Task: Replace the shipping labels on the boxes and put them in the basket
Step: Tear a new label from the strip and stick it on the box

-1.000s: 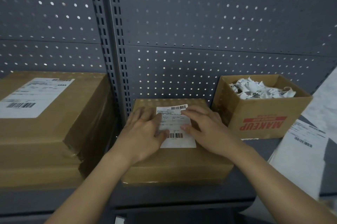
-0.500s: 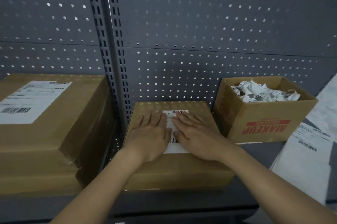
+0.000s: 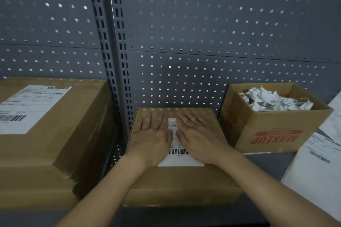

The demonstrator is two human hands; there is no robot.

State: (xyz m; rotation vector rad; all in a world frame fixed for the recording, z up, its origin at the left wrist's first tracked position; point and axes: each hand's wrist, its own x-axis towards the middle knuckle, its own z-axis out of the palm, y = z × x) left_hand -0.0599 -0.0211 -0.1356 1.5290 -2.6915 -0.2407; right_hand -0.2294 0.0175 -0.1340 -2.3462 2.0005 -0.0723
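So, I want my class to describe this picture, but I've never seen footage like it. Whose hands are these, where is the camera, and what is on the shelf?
There is no machine here. A person works with two bare hands, and the camera sits on their head, looking forward and down, so the arms come in from the bottom edge.

The left hand and right hand lie flat with straight fingers, pressing a white label onto the top of a small box. Nothing is gripped.

The small box sits on a grey shelf in front of a pegboard. On its left stands a bigger box, also labelled. On its right is an open box printed MAKEUP, with crumpled paper inside. White sheets lie at the far right. No basket is in view.
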